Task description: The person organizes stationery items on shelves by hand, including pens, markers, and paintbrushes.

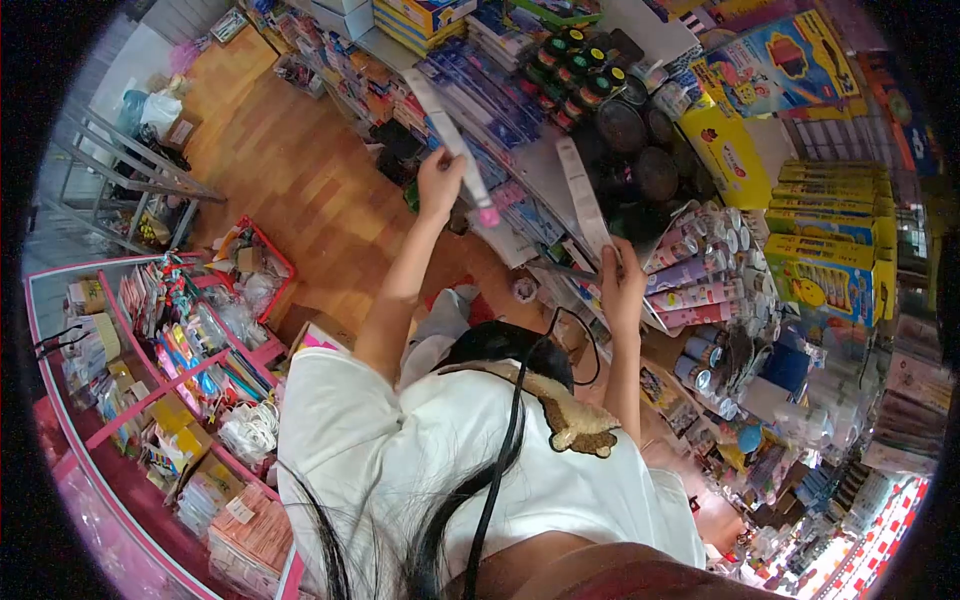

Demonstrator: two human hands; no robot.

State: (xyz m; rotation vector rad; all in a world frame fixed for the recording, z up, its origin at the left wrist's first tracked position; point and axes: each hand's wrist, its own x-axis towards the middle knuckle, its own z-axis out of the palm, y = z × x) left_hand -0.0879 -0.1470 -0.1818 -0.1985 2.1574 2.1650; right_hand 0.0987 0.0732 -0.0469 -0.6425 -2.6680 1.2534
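My left hand (440,185) is raised over the shelf edge, fingers closed around a long, narrow, whitish flat strip (432,112) with a pink piece (488,216) at its near end. Farther right, my right hand (622,272) pinches the lower end of a second pale narrow strip (582,188), which points up and away over the shelf. Behind the strips lie blue flat packets (480,85). Close to my right hand are pink and lilac cylindrical containers (690,285).
Dark round-topped jars (640,150) stand beyond the right strip. Yellow boxes (825,270) line the right side. At left are a pink-framed compartment case (175,385) full of small goods, a red basket (275,250), a metal rack (130,180) and wooden flooring (270,150).
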